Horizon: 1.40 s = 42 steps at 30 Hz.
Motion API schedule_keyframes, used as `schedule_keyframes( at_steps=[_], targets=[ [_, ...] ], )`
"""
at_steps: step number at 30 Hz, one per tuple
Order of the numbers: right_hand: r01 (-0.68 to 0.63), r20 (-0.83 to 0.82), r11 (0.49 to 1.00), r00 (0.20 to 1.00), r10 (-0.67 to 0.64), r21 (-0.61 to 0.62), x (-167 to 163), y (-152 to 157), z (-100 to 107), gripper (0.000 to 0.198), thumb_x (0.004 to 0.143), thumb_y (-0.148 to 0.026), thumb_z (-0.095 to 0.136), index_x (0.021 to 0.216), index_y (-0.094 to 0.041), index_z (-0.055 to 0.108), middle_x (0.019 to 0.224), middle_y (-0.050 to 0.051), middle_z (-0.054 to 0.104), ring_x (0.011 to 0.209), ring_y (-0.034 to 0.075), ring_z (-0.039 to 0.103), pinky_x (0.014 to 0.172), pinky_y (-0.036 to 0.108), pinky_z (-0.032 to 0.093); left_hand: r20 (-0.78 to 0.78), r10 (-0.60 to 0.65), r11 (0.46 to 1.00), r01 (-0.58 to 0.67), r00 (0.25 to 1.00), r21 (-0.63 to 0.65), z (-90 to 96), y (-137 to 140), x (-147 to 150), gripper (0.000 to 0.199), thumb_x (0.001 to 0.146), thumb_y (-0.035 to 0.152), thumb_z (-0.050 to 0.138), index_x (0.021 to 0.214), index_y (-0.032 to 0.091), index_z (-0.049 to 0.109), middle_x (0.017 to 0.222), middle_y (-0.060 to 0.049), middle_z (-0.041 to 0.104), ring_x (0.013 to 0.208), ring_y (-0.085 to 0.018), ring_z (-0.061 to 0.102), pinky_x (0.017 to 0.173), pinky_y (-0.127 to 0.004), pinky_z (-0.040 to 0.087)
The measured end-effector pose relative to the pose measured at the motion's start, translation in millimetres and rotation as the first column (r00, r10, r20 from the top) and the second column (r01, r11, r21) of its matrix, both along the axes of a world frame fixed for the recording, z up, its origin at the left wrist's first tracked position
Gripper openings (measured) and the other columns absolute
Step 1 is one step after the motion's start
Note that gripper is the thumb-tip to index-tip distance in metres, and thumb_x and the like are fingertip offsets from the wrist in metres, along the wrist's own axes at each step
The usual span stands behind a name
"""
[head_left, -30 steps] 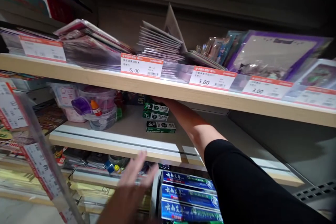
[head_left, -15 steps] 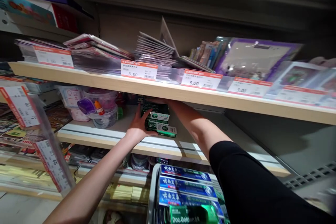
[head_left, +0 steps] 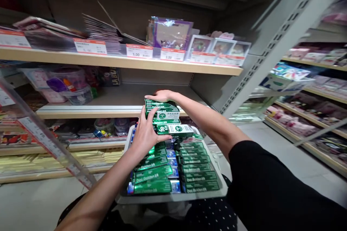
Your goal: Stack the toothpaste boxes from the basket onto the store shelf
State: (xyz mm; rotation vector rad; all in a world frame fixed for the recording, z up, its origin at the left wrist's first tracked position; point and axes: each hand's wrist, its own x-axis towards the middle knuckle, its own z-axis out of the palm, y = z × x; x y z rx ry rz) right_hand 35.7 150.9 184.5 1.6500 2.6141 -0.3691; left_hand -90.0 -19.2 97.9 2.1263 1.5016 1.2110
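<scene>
Both hands hold a stack of green and white toothpaste boxes (head_left: 168, 115) above the far part of a grey bin (head_left: 173, 199). My left hand (head_left: 145, 130) grips its near left side, thumb under the lowest box and fingers spread along the ends. My right hand (head_left: 162, 96) lies over the far top of the stack, its fingers partly hidden behind it. In the bin lie rows of green toothpaste boxes (head_left: 199, 168) marked Doc.Golden, with blue boxes (head_left: 174, 173) showing between them.
Behind the stack is a shelf (head_left: 130, 95) with plastic tubs (head_left: 72, 85) at its left. The shelf above (head_left: 108, 58) carries booklets and price tags. A slanted tag strip (head_left: 46, 140) stands at left, a perforated upright (head_left: 260, 47) at right.
The stack of toothpaste boxes has come out from the lower shelf, held in both hands, and is now over the bin. The view has turned right and down, showing more of the bin.
</scene>
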Motion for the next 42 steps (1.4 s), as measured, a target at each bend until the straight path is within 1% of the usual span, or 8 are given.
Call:
schedule_keyframes(
  at_steps=[4, 8, 14, 19, 24, 28, 35, 42],
  targets=[
    [-0.045, 0.047, 0.995, 0.998, 0.041, 0.09, 60, -53, -5, 0.095, 0.074, -0.091, 0.024, 0.102, -0.014, 0.073, 0.107, 0.018, 0.071, 0.094, 0.035, 0.068, 0.076, 0.036, 0.048, -0.046, -0.036, 0.999, 0.036, 0.998, -0.004, -4.7, -56, 48, 0.105, 0.056, 0.051, 0.085, 0.143, 0.036, 0.029, 0.159, -0.012, 0.008, 0.142, -0.042, 0.025, 0.105, -0.057, 0.041],
    [-0.01, -0.006, 0.99, 1.0, 0.011, 0.141, 95, -101, -40, 0.092, 0.076, -0.089, 0.02, 0.1, -0.017, 0.072, 0.099, 0.016, 0.073, 0.092, 0.034, 0.068, 0.078, 0.036, 0.047, -0.205, -0.037, 0.999, 0.037, 0.978, 0.0, -35.2, -92, 79, 0.111, 0.054, 0.053, 0.085, 0.146, 0.032, 0.027, 0.161, -0.015, 0.002, 0.142, -0.044, 0.023, 0.102, -0.057, 0.045],
    [0.022, -0.101, 0.988, 0.995, -0.007, 0.151, 110, -139, -84, 0.085, 0.086, -0.079, 0.013, 0.115, -0.018, 0.064, 0.104, 0.015, 0.072, 0.097, 0.033, 0.066, 0.082, 0.038, 0.046, -0.509, 0.038, 0.989, 0.041, 0.86, 0.143, -69.6, -107, 99, 0.114, 0.047, 0.053, 0.089, 0.145, 0.027, 0.035, 0.161, -0.019, 0.004, 0.144, -0.049, 0.007, 0.11, -0.07, 0.021],
    [-0.069, -0.13, 0.995, 0.988, 0.078, 0.076, 130, -128, -82, 0.086, 0.08, -0.085, 0.026, 0.121, -0.019, 0.064, 0.11, 0.015, 0.071, 0.101, 0.036, 0.065, 0.084, 0.04, 0.046, -0.623, -0.077, 0.959, 0.23, 0.778, 0.168, -76.3, -100, 97, 0.099, 0.064, 0.058, 0.078, 0.146, 0.025, 0.033, 0.159, -0.02, 0.015, 0.145, -0.043, 0.01, 0.112, -0.066, 0.021],
    [-0.064, -0.199, 0.995, 0.979, 0.047, -0.078, 149, -102, -87, 0.088, 0.079, -0.085, 0.033, 0.135, -0.021, 0.056, 0.139, 0.011, 0.055, 0.125, 0.036, 0.052, 0.101, 0.043, 0.041, -0.657, -0.191, 0.943, 0.322, 0.729, 0.083, -71.2, -94, 92, 0.092, 0.073, 0.05, 0.074, 0.149, 0.027, 0.028, 0.16, -0.017, 0.014, 0.146, -0.041, 0.01, 0.113, -0.066, 0.019],
    [-0.134, -0.243, 0.973, 0.966, 0.086, -0.188, 154, -90, -88, 0.078, 0.08, -0.082, 0.037, 0.13, -0.027, 0.06, 0.134, 0.007, 0.06, 0.119, 0.032, 0.058, 0.099, 0.04, 0.044, -0.658, -0.254, 0.905, 0.413, 0.709, 0.096, -68.6, -100, 85, 0.086, 0.078, 0.054, 0.067, 0.149, 0.024, 0.03, 0.16, -0.014, 0.014, 0.146, -0.04, 0.01, 0.114, -0.066, 0.017],
    [-0.173, -0.218, 0.973, 0.966, 0.138, -0.151, 157, -80, -92, 0.073, 0.077, -0.074, 0.054, 0.132, -0.026, 0.058, 0.133, 0.007, 0.061, 0.116, 0.03, 0.06, 0.097, 0.037, 0.046, -0.684, -0.274, 0.882, 0.459, 0.676, 0.101, -72.1, -104, 83, 0.074, 0.084, 0.037, 0.065, 0.149, 0.029, 0.031, 0.16, -0.013, 0.016, 0.146, -0.037, 0.013, 0.113, -0.064, 0.022],
    [-0.217, -0.234, 0.966, 0.955, 0.181, -0.138, 156, -74, -78, 0.067, 0.076, -0.055, 0.068, 0.135, -0.025, 0.055, 0.135, 0.005, 0.06, 0.118, 0.029, 0.059, 0.098, 0.037, 0.046, -0.564, -0.323, 0.881, 0.46, 0.76, 0.115, -45.0, -106, 57, 0.068, 0.086, 0.044, 0.061, 0.147, 0.03, 0.035, 0.16, -0.01, 0.019, 0.146, -0.037, 0.017, 0.114, -0.065, 0.021]
  ],
)
